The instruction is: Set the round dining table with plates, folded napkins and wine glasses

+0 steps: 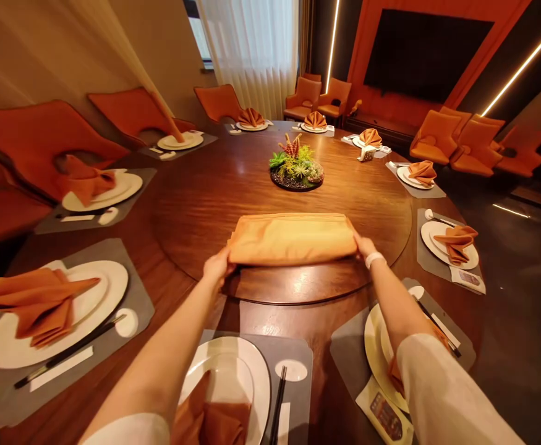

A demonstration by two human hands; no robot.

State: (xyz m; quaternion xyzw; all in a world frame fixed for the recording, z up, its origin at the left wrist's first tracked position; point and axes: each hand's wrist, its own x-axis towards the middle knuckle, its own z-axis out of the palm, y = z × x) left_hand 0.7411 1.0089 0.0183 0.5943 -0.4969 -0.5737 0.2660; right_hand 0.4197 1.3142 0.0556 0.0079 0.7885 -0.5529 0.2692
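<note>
A folded yellow-orange cloth (293,240), several layers thick, is stretched between my two hands over the near part of the round wooden turntable (205,204). My left hand (217,267) is closed on its left end, with the fingertips partly hidden. At the opposite end, my right hand (365,245) pinches the right edge; a pale band circles that wrist. Whether the cloth's underside touches the wood is hard to tell. Beyond it, a low dish of green plants (297,167) stands on the turntable.
Place settings ring the table, each with a grey mat, white plates and an orange napkin, such as the near plate (258,371). Black chopsticks (278,402) lie beside it. Orange chairs (128,114) stand around the left and far sides. A dark screen (425,52) hangs on the far wall.
</note>
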